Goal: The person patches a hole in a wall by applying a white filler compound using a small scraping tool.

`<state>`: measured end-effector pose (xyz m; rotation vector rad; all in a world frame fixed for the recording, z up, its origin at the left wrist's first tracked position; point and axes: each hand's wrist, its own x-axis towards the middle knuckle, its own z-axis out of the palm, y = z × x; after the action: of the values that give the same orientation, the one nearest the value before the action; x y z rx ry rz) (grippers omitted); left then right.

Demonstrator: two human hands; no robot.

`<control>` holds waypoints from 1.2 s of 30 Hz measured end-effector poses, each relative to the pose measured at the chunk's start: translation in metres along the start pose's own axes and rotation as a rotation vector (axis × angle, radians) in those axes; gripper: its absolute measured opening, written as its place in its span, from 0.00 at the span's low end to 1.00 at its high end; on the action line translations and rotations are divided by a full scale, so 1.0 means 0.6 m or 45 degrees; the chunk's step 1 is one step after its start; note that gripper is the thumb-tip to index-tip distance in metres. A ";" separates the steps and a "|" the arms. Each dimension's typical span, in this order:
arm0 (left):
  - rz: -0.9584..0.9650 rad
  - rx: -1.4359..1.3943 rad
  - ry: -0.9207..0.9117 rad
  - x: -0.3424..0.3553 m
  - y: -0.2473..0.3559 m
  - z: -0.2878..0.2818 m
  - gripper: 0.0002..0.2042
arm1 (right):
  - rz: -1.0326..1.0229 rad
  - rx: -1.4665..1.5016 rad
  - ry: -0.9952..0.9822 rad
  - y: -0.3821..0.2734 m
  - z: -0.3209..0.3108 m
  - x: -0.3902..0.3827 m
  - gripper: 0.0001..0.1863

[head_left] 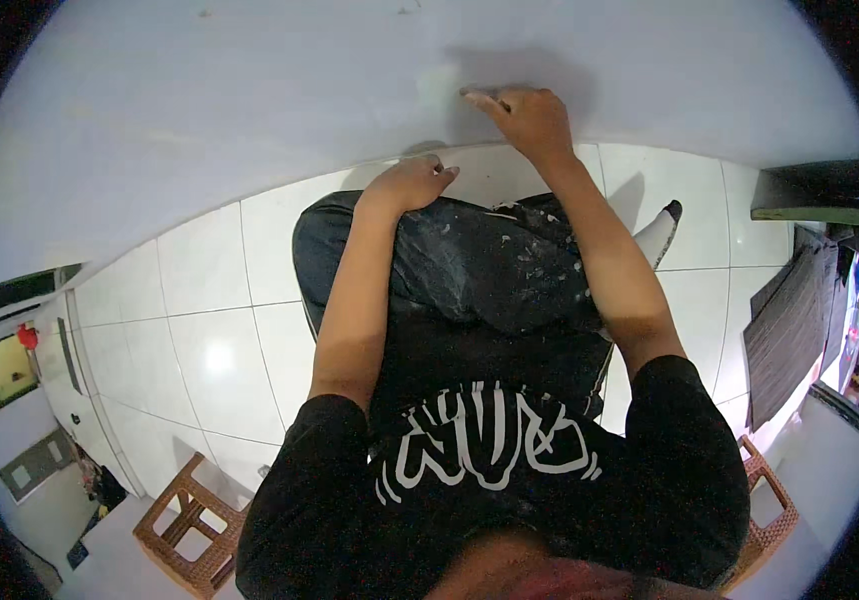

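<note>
White tiles cover the floor and run up to a pale, plain wall, where someone sits close in, knees folded, in dark trousers spotted with white. From where I stand, the right arm reaches forward, elbow slightly bent, and puts the right hand against or very near the wall, just beside a faint lighter patch. Most of its fingers curl inward, while one digit, whitish at the tip, sticks out leftward toward that patch; I can't tell whether the palm hides anything. Lower down, the left forearm runs straight ahead and the left hand lies over the bent knee, near the foot of the wall. Those fingers look loosely bent, and I can't tell if they hold something. A brown woven stool stands behind on the left
</note>
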<state>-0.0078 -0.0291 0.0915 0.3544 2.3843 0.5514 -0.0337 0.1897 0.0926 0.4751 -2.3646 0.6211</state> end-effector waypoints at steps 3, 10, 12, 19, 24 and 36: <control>0.049 0.031 0.049 0.002 -0.006 -0.003 0.28 | -0.051 -0.053 0.005 -0.009 -0.003 0.007 0.26; 0.052 0.033 0.030 0.000 0.001 -0.005 0.27 | 0.261 0.011 -0.333 -0.018 -0.021 0.020 0.32; 0.086 0.010 0.052 0.008 -0.022 0.004 0.27 | 0.293 0.024 -0.271 -0.035 -0.033 0.029 0.32; 0.024 0.046 0.007 0.011 -0.007 0.000 0.27 | -0.136 -0.159 0.060 -0.011 -0.013 0.021 0.22; 0.041 0.035 0.036 0.014 -0.013 0.010 0.27 | 0.254 0.067 -0.194 -0.005 -0.014 0.015 0.32; -0.045 0.056 0.055 0.003 -0.002 0.000 0.28 | 0.102 -0.026 -0.127 -0.019 -0.020 0.021 0.28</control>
<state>-0.0090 -0.0296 0.0897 0.3216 2.4426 0.4959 -0.0316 0.1845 0.1124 0.4132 -2.4925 0.6222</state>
